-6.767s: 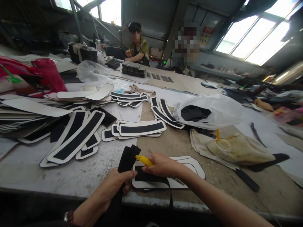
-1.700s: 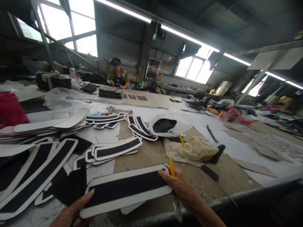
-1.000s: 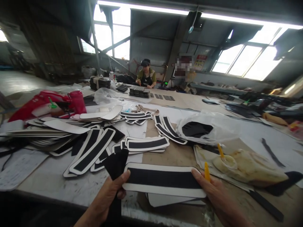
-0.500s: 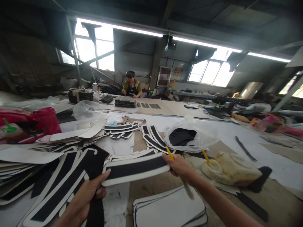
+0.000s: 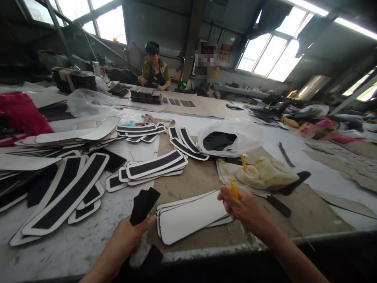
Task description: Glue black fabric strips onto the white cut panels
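Note:
My left hand (image 5: 132, 234) is closed around black strips (image 5: 144, 202) near the table's front edge. My right hand (image 5: 240, 204) grips a yellow-handled tool (image 5: 234, 188), its lower end hard to make out. Between the hands lies a fanned stack of white curved pieces (image 5: 188, 220). Behind it sits a pile of white-edged black curved strips (image 5: 156, 165). Larger strips of the same kind (image 5: 67, 192) spread out on the left. Beyond my right hand, a yellowish container (image 5: 271, 173) lies with another yellow handle (image 5: 244, 162) standing in its opening.
A clear plastic bag (image 5: 244, 137) with black pieces lies mid-table. A red bag (image 5: 23, 114) is at the far left, a dark flat tool (image 5: 279, 205) at the right. Across the table, a person (image 5: 155, 70) in a cap works behind stacked dark pieces (image 5: 145, 95).
The white-edged strip I held between both hands now lies on the pile. My left hand has let it go and moved lower, still with black strips. The view has tilted down.

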Tool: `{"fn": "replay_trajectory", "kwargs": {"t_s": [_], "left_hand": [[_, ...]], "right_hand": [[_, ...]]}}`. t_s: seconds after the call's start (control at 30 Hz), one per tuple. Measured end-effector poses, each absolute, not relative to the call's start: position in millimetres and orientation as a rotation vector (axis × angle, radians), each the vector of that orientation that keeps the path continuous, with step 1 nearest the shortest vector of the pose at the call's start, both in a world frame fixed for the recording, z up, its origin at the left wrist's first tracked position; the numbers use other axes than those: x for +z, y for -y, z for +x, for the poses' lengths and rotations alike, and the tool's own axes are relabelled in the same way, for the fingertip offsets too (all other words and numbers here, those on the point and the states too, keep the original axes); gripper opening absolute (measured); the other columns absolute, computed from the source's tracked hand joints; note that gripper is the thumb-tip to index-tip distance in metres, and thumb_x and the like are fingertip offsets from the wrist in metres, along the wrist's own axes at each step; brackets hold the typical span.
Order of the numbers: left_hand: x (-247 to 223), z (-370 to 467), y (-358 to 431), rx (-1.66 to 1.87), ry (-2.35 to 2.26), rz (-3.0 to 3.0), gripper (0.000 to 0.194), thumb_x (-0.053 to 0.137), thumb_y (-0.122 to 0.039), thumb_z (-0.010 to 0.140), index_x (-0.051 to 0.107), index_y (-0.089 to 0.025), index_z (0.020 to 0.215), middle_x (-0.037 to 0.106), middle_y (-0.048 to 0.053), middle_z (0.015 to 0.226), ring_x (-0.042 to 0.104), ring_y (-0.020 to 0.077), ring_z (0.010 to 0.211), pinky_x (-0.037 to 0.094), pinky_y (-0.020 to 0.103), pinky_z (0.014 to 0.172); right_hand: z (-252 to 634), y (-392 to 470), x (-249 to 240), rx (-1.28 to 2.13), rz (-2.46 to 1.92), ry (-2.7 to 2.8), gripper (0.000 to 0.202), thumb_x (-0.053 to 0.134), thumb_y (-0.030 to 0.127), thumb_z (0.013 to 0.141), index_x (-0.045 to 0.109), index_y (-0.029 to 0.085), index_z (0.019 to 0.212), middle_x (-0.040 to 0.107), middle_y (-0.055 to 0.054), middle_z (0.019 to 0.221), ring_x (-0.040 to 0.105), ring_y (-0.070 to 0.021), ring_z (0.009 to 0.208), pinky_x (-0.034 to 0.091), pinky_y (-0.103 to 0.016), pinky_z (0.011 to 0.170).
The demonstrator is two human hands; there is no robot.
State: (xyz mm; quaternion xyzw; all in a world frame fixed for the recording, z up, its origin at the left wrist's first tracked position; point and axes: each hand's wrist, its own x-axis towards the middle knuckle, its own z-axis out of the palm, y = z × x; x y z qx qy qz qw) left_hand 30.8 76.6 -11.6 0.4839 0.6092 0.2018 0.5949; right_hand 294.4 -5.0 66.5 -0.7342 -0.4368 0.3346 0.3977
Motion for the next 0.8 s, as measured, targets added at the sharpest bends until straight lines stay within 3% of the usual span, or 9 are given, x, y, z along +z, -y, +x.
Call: {"fn": "replay_trajectory", "kwargs": {"t_s": [0.17,0.3,0.37,0.47,0.6,0.8], "left_hand": [[-12,43,-65,0.388,-1.413,1.226,0.038,0.061,-0.054,0.06,0.049,-0.018,0.06,0.038,-0.006,0.029,0.032,0.01,0.03,0.02,0.021,0.034],[-19,46,-62,0.353,-1.402,1.268,0.036,0.063,-0.052,0.057,0.049,-0.019,0.055,0.04,-0.005,0.027,0.035,0.0118,0.027,0.024,0.023,0.033],[-24,46,-63,0.344,-1.373,1.265,0.039,0.061,-0.054,0.056,0.045,-0.02,0.046,0.039,-0.004,0.026,0.035,0.0115,0.027,0.025,0.023,0.033],[-29,44,-64,0.341,-1.32,1.238,0.047,0.056,-0.058,0.058,0.04,-0.019,0.036,0.039,-0.002,0.028,0.035,0.0103,0.028,0.025,0.023,0.033],[-28,40,-64,0.349,-1.249,1.191,0.052,0.05,-0.06,0.065,0.042,-0.017,0.037,0.041,-0.001,0.031,0.036,0.009,0.03,0.025,0.021,0.036],[-26,36,-61,0.368,-1.22,1.161,0.05,0.05,-0.058,0.068,0.047,-0.015,0.04,0.046,0.002,0.034,0.039,0.0107,0.033,0.025,0.022,0.036]], "right_hand": [[282,28,50,0.667,-1.6,0.938,0.055,0.03,0.064,0.082,0.057,0.016,0.083,0.058,-0.005,0.068,0.054,-0.0141,0.061,0.044,-0.022,0.051],[261,25,37,0.717,-1.492,0.776,0.061,0.026,0.067,0.081,0.058,0.015,0.076,0.054,-0.003,0.066,0.046,-0.0088,0.048,0.034,-0.018,0.038],[248,19,29,0.791,-1.411,0.702,0.058,0.03,0.066,0.08,0.057,0.016,0.074,0.051,-0.001,0.064,0.043,-0.0072,0.044,0.031,-0.017,0.035],[233,10,20,0.903,-1.305,0.696,0.047,0.044,0.061,0.078,0.056,0.016,0.074,0.052,0.0,0.068,0.048,-0.0083,0.05,0.039,-0.018,0.04],[223,1,12,1.07,-1.326,0.71,0.034,0.064,0.048,0.071,0.053,0.016,0.073,0.054,0.002,0.066,0.052,-0.0093,0.053,0.044,-0.019,0.046],[222,-7,3,1.063,-1.339,0.615,0.036,0.064,0.048,0.07,0.053,0.014,0.066,0.051,0.003,0.061,0.052,-0.0086,0.052,0.046,-0.018,0.047]]}}
